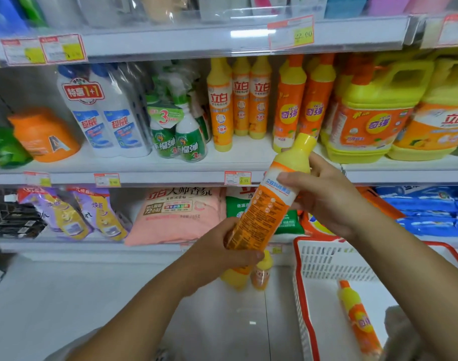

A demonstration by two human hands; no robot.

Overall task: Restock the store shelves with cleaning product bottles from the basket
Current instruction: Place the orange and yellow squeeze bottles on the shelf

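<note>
Bottle (pixel 272 201), one, orange-yellow, is held tilted before the middle shelf (pixel 170 165): base gripped by the left hand (pixel 222 254), upper body gripped by the right hand (pixel 324 194). One spare bottle (pixel 358 316) is laid in the basket (pixel 326 261). Three matching bottles (pixel 239 100) are stood upright on that shelf.

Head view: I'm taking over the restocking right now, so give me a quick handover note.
Left hand grips the base of the bottle; right hand holds it near the neck.
The bottle is tilted, cap up, in front of the middle shelf, not yet placed.
Similar shelf bottles stand there already.
A spare bottle lies in the basket.
Left: shelve the bottle in hand, then the spare bottle.
</note>
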